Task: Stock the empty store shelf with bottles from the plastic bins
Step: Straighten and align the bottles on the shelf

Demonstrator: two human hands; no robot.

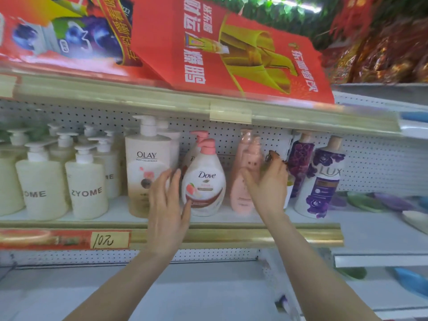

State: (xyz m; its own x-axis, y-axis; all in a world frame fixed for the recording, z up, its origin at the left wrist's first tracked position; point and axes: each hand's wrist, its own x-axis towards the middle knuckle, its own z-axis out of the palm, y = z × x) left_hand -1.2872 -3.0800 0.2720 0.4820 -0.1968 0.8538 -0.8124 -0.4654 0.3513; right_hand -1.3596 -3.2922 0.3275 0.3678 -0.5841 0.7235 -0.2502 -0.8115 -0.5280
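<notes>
Left hand [166, 200] open, straight fingers against the Dove bottle [203, 179] just to its right. Right hand [266, 181] at the pink bottle [243, 181]; blurred, I cannot tell its grip. Risk: a sideways nudge topples close-packed neighbours.

The Dove bottle [203, 181] is white with a pink pump, the ZYOME bottles [86, 188] cream, the Lux bottle [322, 181] white with purple flowers. A blurred bottle [240, 198] appears pink. The box [231, 47] is red and yellow.

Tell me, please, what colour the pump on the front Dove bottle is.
The pump on the Dove bottle is coral pink; the head view shows it.
</notes>
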